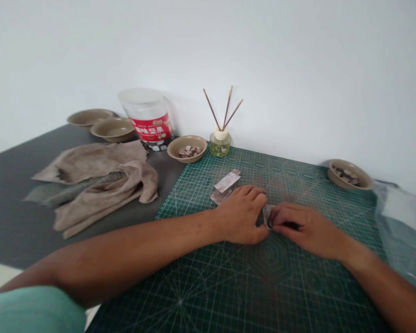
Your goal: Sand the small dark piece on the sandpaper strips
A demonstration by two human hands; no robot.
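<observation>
A small greyish-brown flat piece (pixel 267 215) lies on the green cutting mat (pixel 180 286) between my two hands. My left hand (pixel 242 216) curves over the mat, its thumb and fingers closed about the left side of that piece. From the right, my right hand (pixel 303 226) pinches at the piece's other edge with thumb and fingers pressed together. Something small and dark shows at those fingertips, too blurred to name. Just beyond my left hand rest a whitish rectangular strip (pixel 227 181) and a brownish flat piece (pixel 219 196), partly hidden by the hand.
Small chips fill part of a bowl (pixel 173 150) at the back and another bowl (pixel 362 182) at right. Brown cloths (pixel 100 162) lie left, near two bowls (pixel 114 132) and a plastic tub (pixel 143 108). A reed diffuser (pixel 221 144) stands by the wall; plastic bag (pixel 405 231) at right.
</observation>
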